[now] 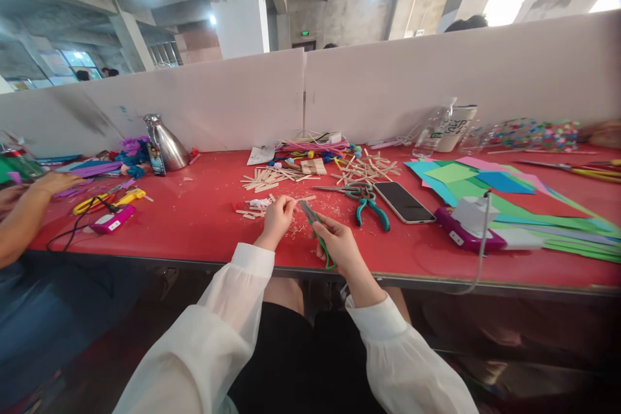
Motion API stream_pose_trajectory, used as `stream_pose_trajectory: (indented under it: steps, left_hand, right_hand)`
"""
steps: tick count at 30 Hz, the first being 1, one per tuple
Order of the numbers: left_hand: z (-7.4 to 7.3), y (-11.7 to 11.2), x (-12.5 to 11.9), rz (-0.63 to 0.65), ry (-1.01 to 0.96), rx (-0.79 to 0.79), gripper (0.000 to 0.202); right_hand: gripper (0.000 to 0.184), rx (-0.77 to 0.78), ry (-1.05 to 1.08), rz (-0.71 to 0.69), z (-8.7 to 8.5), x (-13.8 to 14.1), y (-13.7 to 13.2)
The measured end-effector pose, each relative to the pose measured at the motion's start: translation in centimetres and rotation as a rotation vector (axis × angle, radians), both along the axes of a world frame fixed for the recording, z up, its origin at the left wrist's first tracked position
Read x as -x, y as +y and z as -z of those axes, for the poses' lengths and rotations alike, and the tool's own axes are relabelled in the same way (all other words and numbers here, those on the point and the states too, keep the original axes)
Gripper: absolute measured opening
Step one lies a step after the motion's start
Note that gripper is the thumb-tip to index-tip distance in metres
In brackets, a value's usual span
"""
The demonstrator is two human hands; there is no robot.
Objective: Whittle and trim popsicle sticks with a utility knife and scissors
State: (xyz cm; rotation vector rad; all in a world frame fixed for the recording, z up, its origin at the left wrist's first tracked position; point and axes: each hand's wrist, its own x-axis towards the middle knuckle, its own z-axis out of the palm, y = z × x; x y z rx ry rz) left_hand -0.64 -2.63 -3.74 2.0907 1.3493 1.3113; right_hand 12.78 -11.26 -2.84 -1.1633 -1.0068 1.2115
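Green-handled scissors (317,233) gripped in right hand (339,247), blades angled up-left toward thin pale wooden stick (293,201) pinched in left hand (276,218) fingertips, just beside blades, above red table (204,220) edge.

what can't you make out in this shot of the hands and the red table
Head view only:
- What the left hand pinches: a small pale piece, too small to tell.
- Green-handled scissors: handles mostly covered by the right hand.
- Label on the purple glue gun: blurred.
- Colourful bits at far right: blurred.
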Motion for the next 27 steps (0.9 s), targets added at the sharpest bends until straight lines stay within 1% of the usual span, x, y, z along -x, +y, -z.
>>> stream_pose_trajectory:
  steps: [7,16,22,27]
  left_hand:
    - [0.08,0.04,-0.03,-0.003,0.007,-0.004,0.018]
    - [0.08,0.04,-0.08,0.0,0.008,-0.011,0.019]
    - [0.12,0.05,-0.04,0.001,0.034,-0.014,0.019]
    - [0.18,0.08,0.03,-0.008,0.058,-0.022,0.017]
  right_hand:
    - [0.044,0.023,0.036,0.003,-0.14,-0.21,-0.1]
    - [0.048,-0.001,-0.002,0.012,0.11,-0.1,-0.11]
    - [0.051,-0.026,-0.085,0.026,0.49,0.06,0.05]
    - [0.051,-0.047,-0.228,0.039,0.83,-0.2,0.56]
